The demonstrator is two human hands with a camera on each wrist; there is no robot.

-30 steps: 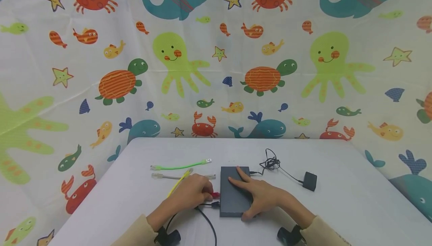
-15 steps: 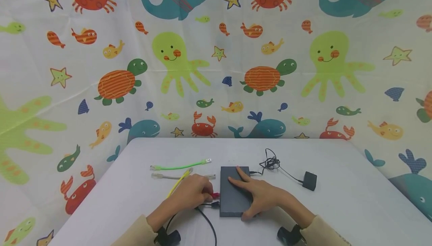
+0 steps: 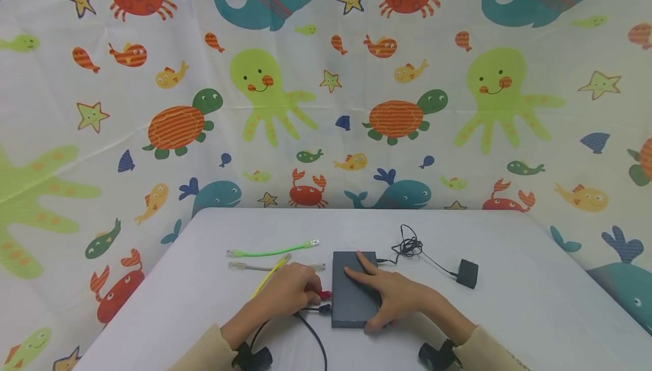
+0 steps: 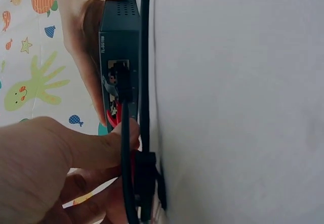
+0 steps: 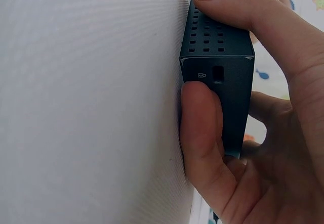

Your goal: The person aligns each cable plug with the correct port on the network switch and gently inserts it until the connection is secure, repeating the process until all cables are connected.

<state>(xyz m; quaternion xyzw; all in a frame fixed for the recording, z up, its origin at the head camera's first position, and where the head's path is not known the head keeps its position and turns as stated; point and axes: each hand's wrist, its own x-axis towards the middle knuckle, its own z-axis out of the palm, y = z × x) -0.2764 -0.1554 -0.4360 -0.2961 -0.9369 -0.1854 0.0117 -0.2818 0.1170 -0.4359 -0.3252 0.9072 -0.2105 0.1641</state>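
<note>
On the worktop (image 3: 514, 320): left hand (image 3: 285, 292), fingers pinching red cable (image 3: 325, 295) at dark box (image 3: 347, 297), beside 1 black plug (image 3: 325, 308); right hand (image 3: 394, 296), fingers spread over box.

Hands: two, left hand (image 3: 287, 290) and right hand (image 3: 399, 293)
Dark box (image 3: 347, 303): one
Patch cables: four, green cable (image 3: 275, 253), grey cable (image 3: 249, 266), yellow cable (image 3: 271, 274), red cable (image 3: 326, 295)
Black cord (image 3: 318, 337): probably one, part of it being hidden
Power adapter (image 3: 467, 273): one
Thin lead (image 3: 408, 246): one
Wrist cameras (image 3: 254, 358): two
Sleeves (image 3: 206, 348): two
Bench (image 3: 509, 241): one
Patterned cloth (image 3: 346, 156): one
</note>
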